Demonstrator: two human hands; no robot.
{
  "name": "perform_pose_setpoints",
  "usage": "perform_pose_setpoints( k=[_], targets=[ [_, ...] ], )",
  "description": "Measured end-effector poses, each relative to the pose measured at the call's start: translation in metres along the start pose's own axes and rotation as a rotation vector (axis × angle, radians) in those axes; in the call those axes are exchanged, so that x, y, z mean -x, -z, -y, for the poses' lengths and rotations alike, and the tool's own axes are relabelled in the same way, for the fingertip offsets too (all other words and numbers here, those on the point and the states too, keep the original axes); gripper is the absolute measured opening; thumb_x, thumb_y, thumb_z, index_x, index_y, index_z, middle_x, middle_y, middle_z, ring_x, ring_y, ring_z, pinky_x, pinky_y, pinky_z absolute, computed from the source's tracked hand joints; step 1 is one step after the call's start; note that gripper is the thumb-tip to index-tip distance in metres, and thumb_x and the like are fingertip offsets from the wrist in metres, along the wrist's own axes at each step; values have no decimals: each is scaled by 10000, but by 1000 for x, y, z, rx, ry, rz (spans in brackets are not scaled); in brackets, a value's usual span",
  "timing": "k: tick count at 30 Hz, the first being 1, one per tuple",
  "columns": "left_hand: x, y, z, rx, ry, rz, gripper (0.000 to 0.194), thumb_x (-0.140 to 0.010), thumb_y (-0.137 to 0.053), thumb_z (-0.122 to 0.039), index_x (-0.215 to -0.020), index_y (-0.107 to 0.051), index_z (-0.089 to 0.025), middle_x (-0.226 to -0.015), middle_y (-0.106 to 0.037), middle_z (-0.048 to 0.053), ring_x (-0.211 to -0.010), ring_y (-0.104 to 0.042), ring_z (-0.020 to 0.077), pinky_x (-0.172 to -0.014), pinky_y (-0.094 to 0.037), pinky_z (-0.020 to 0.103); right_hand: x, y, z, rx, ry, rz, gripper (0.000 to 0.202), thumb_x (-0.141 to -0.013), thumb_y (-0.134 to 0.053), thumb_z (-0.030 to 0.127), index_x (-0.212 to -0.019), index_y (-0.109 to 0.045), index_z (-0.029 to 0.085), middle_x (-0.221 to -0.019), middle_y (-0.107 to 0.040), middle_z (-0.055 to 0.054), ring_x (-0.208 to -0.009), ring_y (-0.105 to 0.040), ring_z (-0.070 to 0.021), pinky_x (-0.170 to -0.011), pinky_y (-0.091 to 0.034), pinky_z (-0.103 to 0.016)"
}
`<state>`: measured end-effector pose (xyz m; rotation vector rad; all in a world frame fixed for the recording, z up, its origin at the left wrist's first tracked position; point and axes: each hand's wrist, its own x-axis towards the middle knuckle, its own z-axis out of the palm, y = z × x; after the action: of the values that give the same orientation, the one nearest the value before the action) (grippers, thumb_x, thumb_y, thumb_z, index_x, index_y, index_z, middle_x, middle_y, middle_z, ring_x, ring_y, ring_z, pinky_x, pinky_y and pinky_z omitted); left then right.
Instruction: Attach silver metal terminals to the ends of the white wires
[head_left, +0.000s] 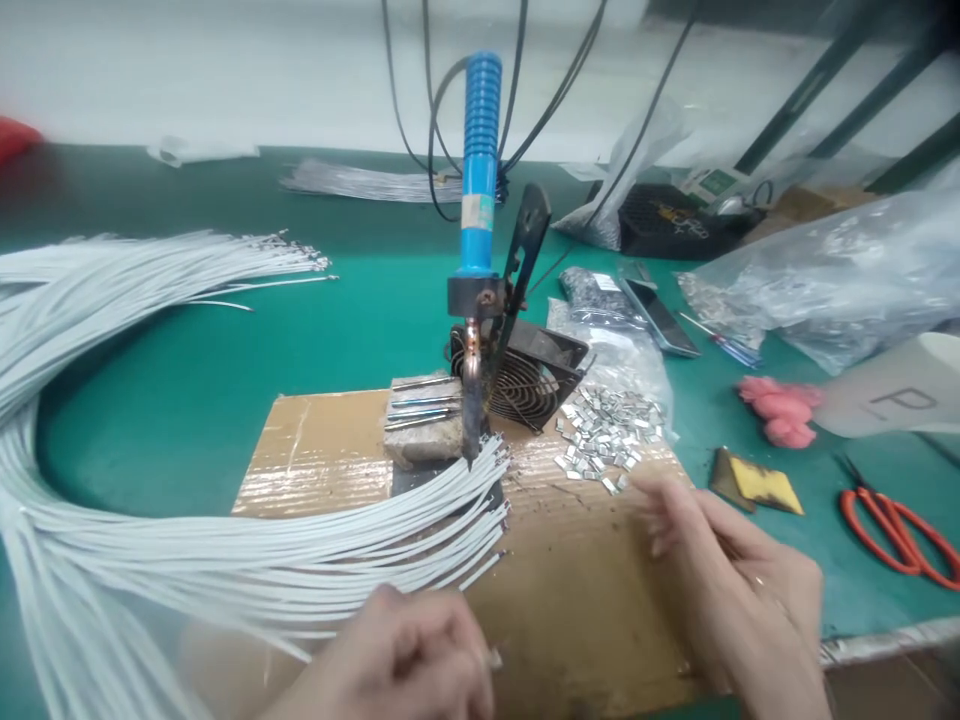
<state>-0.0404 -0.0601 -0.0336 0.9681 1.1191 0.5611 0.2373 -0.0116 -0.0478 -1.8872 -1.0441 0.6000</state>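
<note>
On the white bag [896, 395], a handwritten "P" shows.

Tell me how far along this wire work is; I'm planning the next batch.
Done: nothing looks finished. In hand: the left hand rests on the white wires fanned below the soldering iron; the right hand reaches near the metal clips. Left: the full bundle, many loose clips.

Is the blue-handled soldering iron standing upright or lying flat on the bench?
Upright. The soldering iron is clamped in a stand with its blue handle up and its tip pointing down at the white wires on the cardboard.
</note>
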Motion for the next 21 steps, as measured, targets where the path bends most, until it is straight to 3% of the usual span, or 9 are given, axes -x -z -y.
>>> perform_pose_setpoints(
  k=[3,5,9,13,15,21],
  targets=[
    [-3,6,-2,241,118,-76,336,-969,-640,-500,-821,-664,-200,-564,-558,-58,-428,-144,64,-411,-68,224,-21,-1,-9,130,9,36,372,-657,-828,585,-795,-848,241,-710,-763,-37,-653,-626,-237,-692,-468,-370],
    [-4,7,-5,311,128,-127,302,-966,-673,-491,-887,-639,-201,-615,-589,-66,-441,-87,45,-419,-43,213,-28,-5,-13,177,12,63,351,-638,-830,578,-770,-823,253,-685,-742,-21,-647,-620,-235,-696,-450,-378],
    [-4,-1,-12,411,108,-211,418,-862,-801,-575,-861,-611,-203,-650,-627,-65,-425,-143,12,-426,-90,194,-30,-12,-15,159,-32,61,372,-607,-837,579,-731,-777,234,-642,-730,-23,-617,-626,-221,-644,-446,-360],
    [-3,-8,-14,438,70,-281,490,-769,-872,-611,-795,-611,-197,-588,-595,-76,-427,-243,18,-435,-142,186,-15,-14,-7,-77,-75,60,497,-561,-854,594,-821,-757,182,-693,-784,-62,-590,-711,-210,-543,-587,-290],
    [-2,-10,-14,440,56,-304,494,-756,-882,-611,-786,-614,-197,-576,-596,-75,-427,-262,22,-442,-165,185,1,-16,3,-181,-76,74,454,-552,-895,538,-800,-761,182,-639,-782,-51,-535,-726,-190,-527,-633,-243],
    [1,-13,-17,414,33,-338,486,-744,-891,-611,-750,-646,-191,-576,-627,-46,-448,-356,41,-431,-167,166,67,-36,39,-366,-107,376,135,-754,-857,393,-766,-844,259,-545,-733,19,-452,-684,-118,-480,-588,-120]
  ],
)
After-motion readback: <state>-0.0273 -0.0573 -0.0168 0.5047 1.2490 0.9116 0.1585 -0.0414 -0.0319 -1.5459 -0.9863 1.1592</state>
